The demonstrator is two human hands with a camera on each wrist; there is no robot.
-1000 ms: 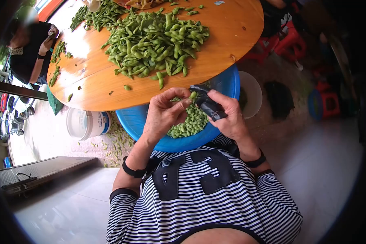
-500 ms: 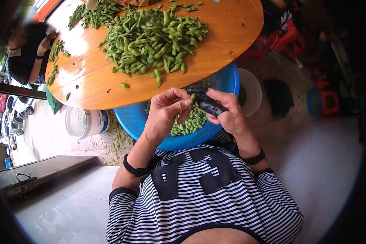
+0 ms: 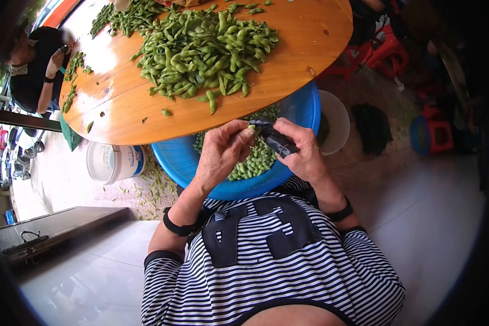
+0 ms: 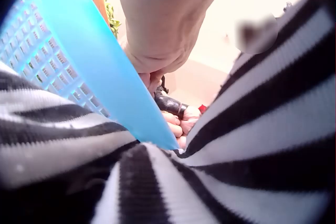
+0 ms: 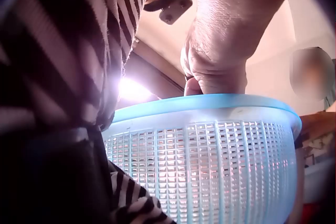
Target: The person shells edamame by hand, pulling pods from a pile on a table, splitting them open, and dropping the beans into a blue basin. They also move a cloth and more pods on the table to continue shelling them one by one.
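Note:
My left hand point(image 3: 220, 152) pinches a green soybean pod point(image 3: 251, 127) between thumb and forefinger, over a blue basket point(image 3: 171, 157). Opposite it, my right hand point(image 3: 304, 149) wears black coverings point(image 3: 280, 143) on its thumb and forefinger, and these pinch at the pod's other end. Shelled green beans point(image 3: 258, 163) lie in the basket below both hands. In the left wrist view, one black covering point(image 4: 169, 103) shows beyond the basket's rim. In the right wrist view, the basket's lattice wall point(image 5: 210, 155) and my right wrist fill the middle, with the fingertips hidden behind the rim.
A heap of pods point(image 3: 201, 54) lies on the wooden table point(image 3: 293, 60), whose edge overhangs the basket. White buckets point(image 3: 100, 163) point(image 3: 337, 122) stand on both sides. Pod scraps point(image 3: 152, 190) litter the floor. Another person point(image 3: 35, 70) sits across at the left.
The left thumb and forefinger have closed further over the pod, so less of it shows. The right hand has turned slightly, its covered fingertips staying against the pod. Across the table, the other person's hands moved.

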